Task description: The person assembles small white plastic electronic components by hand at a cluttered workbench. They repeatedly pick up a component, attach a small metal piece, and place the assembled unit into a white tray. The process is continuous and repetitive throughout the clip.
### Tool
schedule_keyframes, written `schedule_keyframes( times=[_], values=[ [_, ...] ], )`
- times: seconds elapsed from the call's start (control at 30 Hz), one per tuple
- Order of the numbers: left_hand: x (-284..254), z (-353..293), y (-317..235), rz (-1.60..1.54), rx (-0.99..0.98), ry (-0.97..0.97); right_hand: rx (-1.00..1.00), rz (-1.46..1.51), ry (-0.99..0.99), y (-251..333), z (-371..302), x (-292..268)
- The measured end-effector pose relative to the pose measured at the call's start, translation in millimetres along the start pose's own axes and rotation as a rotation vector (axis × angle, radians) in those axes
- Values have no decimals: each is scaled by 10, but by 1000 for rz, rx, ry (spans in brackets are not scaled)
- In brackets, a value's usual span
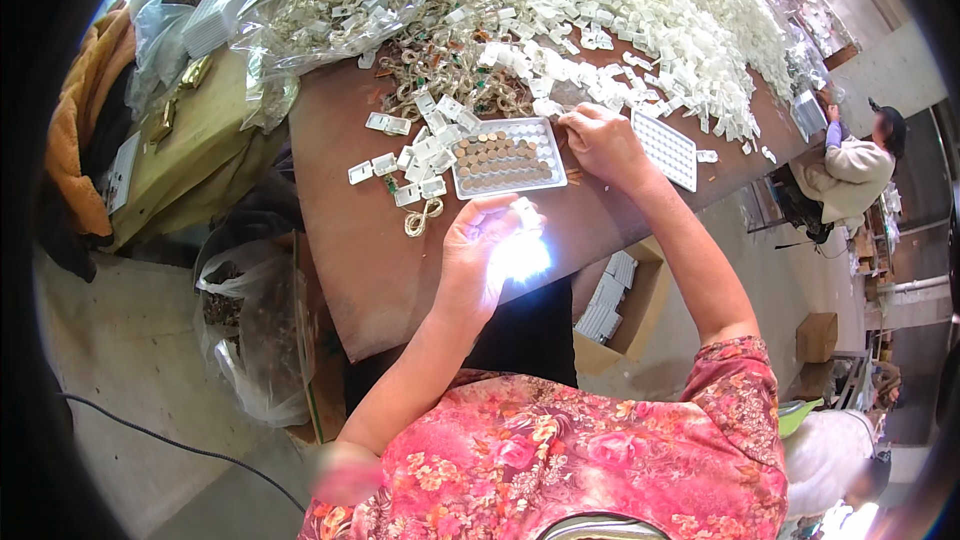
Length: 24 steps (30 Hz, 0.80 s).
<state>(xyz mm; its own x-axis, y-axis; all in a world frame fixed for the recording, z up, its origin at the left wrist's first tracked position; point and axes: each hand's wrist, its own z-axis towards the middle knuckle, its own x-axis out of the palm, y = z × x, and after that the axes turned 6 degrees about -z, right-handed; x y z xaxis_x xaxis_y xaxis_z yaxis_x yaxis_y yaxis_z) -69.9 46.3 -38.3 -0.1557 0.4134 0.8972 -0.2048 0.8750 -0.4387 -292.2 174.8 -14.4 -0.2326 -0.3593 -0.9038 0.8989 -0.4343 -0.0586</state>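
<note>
My left hand [474, 242] is curled round a small lit white light [521, 253], held above the table's near edge. Its glare hides the light's shape and part of my fingers. Farther right, my right hand [603, 145] has its fingers pinched together beside small white plastic pieces; what they hold, if anything, is hidden. Between the hands lies a white tray [512, 127] with rows of coin-like discs [497, 161], brownish in front and paler behind. White plastic housings [432, 152] and a looped pale cord [421, 218] lie left of the tray.
A large heap of white plastic pieces [640, 15] covers the table's [345, 210] far side. Bundled cords [455, 70] and a full clear bag [335, 5] are at far left. A second white tray [664, 148] sits right. An open carton [640, 310] stands below; co-workers [850, 175] are at right.
</note>
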Motion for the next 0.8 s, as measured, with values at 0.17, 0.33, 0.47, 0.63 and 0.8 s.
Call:
schedule_keyframes(
  times=[0.17,0.33,0.47,0.63,0.8],
  values=[
    [-9,12,-1,-18,-9,0,385,419,-57,88,-55,-165],
    [-6,32,0,-40,11,53,686,1234,-68,487,-165,-461],
    [14,33,11,-59,-4,43,660,1362,36,894,-287,-568],
    [32,26,18,-81,5,10,628,1312,-7,1103,-316,-502],
    [12,34,3,-51,-26,26,526,1098,-122,1136,-355,-485]
  ],
)
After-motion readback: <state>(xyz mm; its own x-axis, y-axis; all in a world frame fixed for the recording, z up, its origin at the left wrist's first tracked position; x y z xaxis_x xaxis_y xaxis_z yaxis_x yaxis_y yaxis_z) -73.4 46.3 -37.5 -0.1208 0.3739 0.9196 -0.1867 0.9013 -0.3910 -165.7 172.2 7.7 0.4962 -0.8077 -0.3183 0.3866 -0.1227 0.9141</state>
